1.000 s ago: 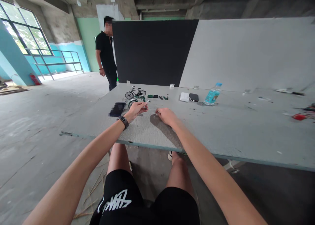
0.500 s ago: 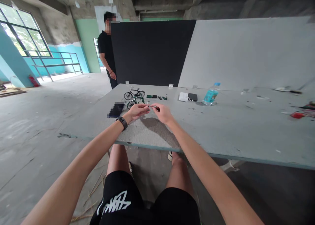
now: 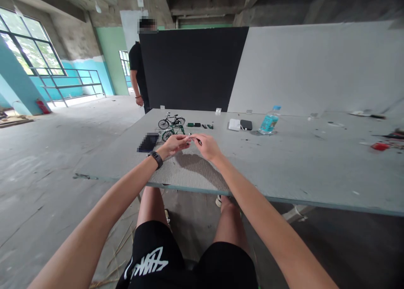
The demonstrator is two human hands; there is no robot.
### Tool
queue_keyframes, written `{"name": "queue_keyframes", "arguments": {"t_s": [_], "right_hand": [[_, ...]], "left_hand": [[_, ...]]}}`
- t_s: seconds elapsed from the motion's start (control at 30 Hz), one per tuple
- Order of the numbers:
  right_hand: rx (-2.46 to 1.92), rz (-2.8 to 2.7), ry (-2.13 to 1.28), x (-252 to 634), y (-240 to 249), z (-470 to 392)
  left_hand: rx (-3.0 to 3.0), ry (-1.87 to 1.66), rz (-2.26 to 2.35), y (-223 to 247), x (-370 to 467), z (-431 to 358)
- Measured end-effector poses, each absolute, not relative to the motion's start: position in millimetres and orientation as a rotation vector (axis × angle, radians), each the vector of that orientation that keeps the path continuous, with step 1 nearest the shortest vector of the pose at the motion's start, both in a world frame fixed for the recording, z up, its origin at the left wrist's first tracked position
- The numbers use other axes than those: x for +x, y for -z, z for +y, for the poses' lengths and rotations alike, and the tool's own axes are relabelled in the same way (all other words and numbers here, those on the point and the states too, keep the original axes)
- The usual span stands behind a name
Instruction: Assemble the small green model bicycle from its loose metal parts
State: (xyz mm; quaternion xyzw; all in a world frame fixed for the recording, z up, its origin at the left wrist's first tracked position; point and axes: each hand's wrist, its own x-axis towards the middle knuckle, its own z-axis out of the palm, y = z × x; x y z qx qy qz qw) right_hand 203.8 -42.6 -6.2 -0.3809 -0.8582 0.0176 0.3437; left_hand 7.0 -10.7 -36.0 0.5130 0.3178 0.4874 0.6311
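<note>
Above the near part of the table, my left hand (image 3: 175, 144) pinches a small silvery part (image 3: 189, 136) at its fingertips; its kind is too small to make out. My right hand (image 3: 206, 146) is closed round a thin dark tool (image 3: 199, 142), mostly hidden by the fingers, with its tip against or very near the silvery part. The fingertips of both hands nearly meet. Just behind my left hand stands a green model bicycle (image 3: 168, 135), partly covered by it. A black model bicycle (image 3: 170, 121) stands farther back.
Small green and black pieces (image 3: 193, 124) lie in a row beyond my hands. A dark blurred-out flat object (image 3: 148, 142) lies left. Rightward are a white case (image 3: 234, 124), a dark case (image 3: 246, 124) and a bottle (image 3: 269, 122). A person (image 3: 137, 72) stands behind the black panel (image 3: 192, 68).
My right hand has moved slightly left, bringing the tool closer to the silvery part. My left hand stays almost in place. The person at the back has shifted right, behind the panel.
</note>
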Motion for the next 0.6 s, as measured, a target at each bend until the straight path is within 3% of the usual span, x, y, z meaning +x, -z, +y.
{"name": "queue_keyframes", "arguments": {"t_s": [0.6], "right_hand": [[-1.168,-2.209,0.013,200.1,7.6,-42.0]], "left_hand": [[1.196,-1.149,0.716,35.6,10.3,-12.3]]}}
